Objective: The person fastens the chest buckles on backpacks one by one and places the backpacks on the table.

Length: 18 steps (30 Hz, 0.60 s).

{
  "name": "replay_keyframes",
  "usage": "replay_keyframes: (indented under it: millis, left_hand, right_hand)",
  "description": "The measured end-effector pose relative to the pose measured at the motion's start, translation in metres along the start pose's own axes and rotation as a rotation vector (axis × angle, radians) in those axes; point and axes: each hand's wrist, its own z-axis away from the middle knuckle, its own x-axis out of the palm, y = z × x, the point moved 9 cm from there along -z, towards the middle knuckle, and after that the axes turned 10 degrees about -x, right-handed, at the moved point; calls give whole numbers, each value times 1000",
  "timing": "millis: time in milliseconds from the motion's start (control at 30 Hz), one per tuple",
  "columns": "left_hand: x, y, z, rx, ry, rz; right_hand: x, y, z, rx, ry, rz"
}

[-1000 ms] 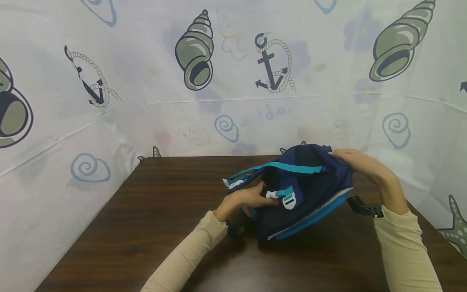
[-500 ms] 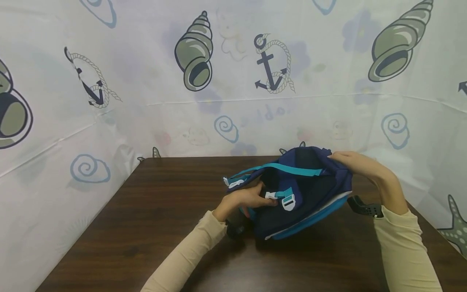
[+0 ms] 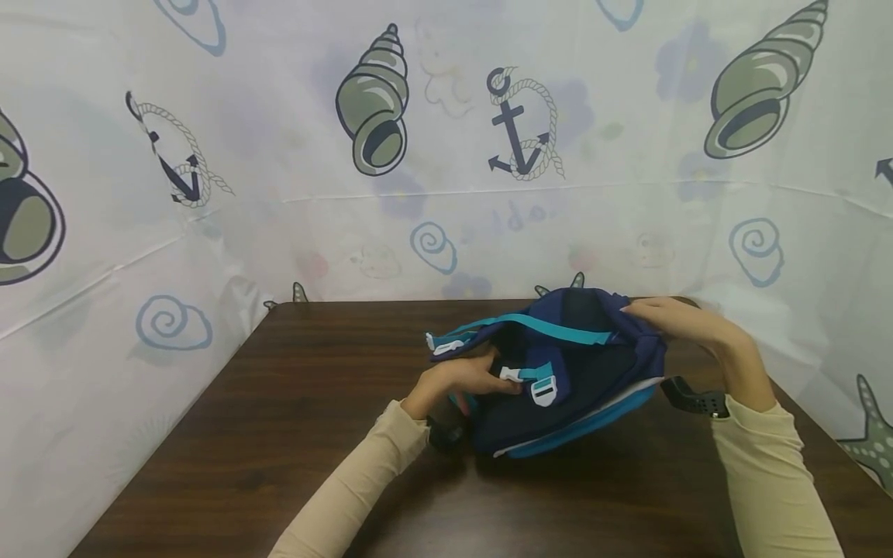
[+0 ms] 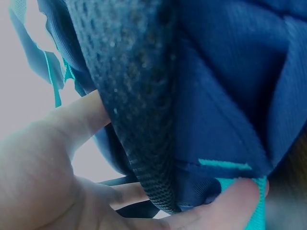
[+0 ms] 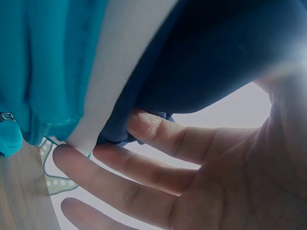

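While the left hand (image 3: pixel 455 381) has a grip on a dark mesh part (image 4: pixel 134 105), the blue backpack (image 3: pixel 600 368) leans over the tabletop (image 3: pixel 279 418); I can't tell if it touches. Farther back, the right hand (image 3: pixel 677 319) pinches its raised end. Taking hold looks done, but the backpack isn't flat yet. Last comes the shell-print cloth (image 3: pixel 279 139).

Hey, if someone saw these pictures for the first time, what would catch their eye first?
Probably the navy backpack with turquoise trim, held tilted at the brown table between the person's left grip and right grip. Then the white strap buckle near the left grip, bright against dark fabric. Behind, a large grey-green seashell and a dark anchor stand out on the white backdrop.
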Motion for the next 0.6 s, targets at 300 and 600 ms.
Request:
replay_keyframes:
  millis: [300, 600]
  left_hand:
    - [-3, -3, 5, -38, -38, -15]
    - [-6, -8, 4, -58, -27, -49]
  right_hand:
    - [5, -4, -2, -5, -15, -19]
    - [12, -4, -7, -33, -54, -24]
